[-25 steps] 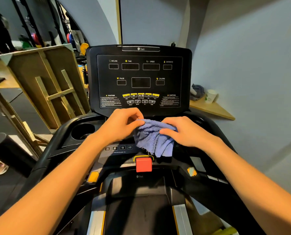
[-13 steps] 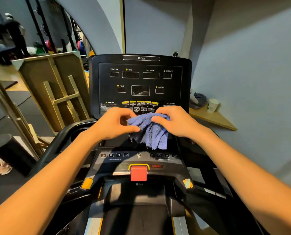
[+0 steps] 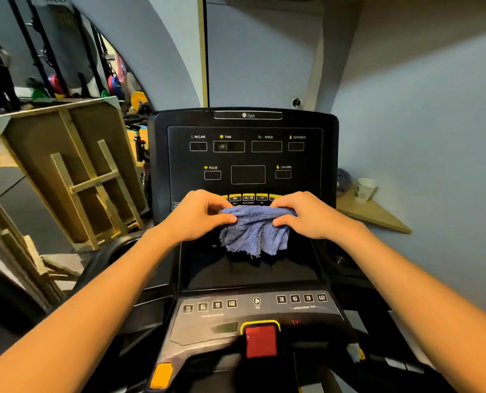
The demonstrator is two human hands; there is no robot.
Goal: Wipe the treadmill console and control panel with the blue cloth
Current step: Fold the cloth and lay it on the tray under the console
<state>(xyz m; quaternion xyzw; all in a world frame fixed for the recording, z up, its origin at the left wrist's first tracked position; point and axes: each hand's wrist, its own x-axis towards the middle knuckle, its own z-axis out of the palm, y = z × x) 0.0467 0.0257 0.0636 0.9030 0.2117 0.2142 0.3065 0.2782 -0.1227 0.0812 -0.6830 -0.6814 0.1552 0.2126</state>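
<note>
A bunched blue cloth (image 3: 255,232) hangs between both hands in front of the lower edge of the black treadmill console (image 3: 244,154). My left hand (image 3: 197,215) pinches its left top edge and my right hand (image 3: 307,215) pinches its right top edge. The hands and cloth cover part of the yellow button row (image 3: 248,197). Below lies the grey control panel (image 3: 258,310) with number keys, a fan button and a red safety key (image 3: 261,340).
A wooden frame (image 3: 74,171) leans to the left of the console. A small wall shelf (image 3: 373,212) at the right holds a paper cup (image 3: 364,190) and a grey rag. Gym racks and weight plates stand at the far left.
Both hands have lifted the cloth from above the control panel up to the console's button row. My view has tilted up and moved closer.
</note>
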